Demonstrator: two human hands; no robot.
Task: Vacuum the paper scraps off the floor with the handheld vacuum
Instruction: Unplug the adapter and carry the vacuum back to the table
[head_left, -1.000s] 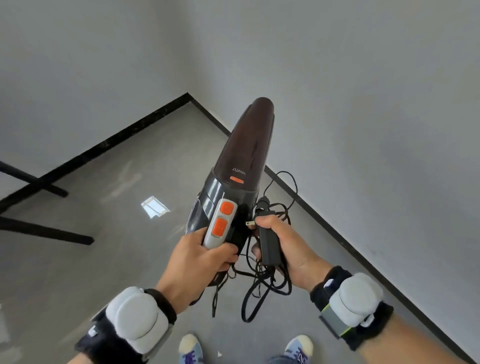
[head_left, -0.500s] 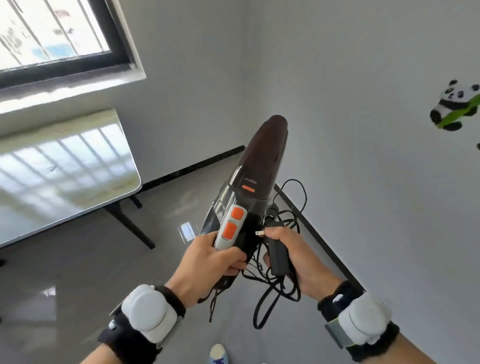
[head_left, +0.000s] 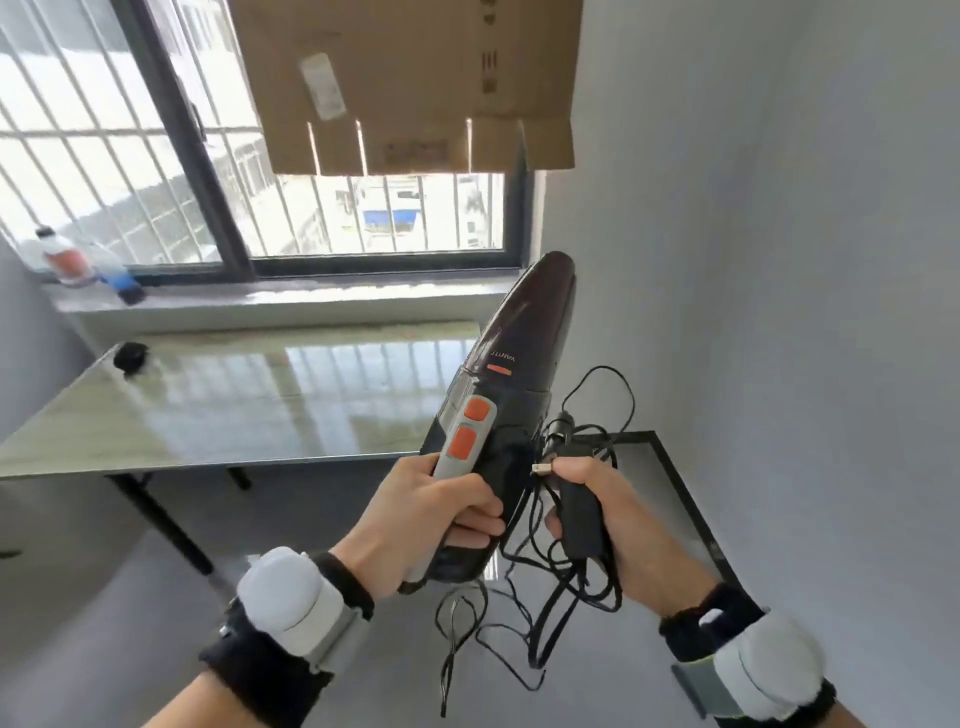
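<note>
The handheld vacuum (head_left: 524, 353) is dark brown with a grey handle and two orange buttons, its nozzle pointing up and away. My left hand (head_left: 426, 525) grips its handle. My right hand (head_left: 608, 514) holds the black power adapter (head_left: 582, 514) with the plug prongs sticking out by the thumb. The tangled black cord (head_left: 524, 623) hangs in loops below both hands. No paper scraps show in this view.
A glossy table (head_left: 234, 400) on black legs stands under a barred window (head_left: 130, 156). Two bottles (head_left: 83, 265) sit on the sill, a small black object (head_left: 130, 356) on the table. Cardboard (head_left: 415, 83) covers part of the window. A grey wall is at right.
The view has swung upward from the floor corner to the table and window. Both hands keep the same hold on the vacuum and the adapter.
</note>
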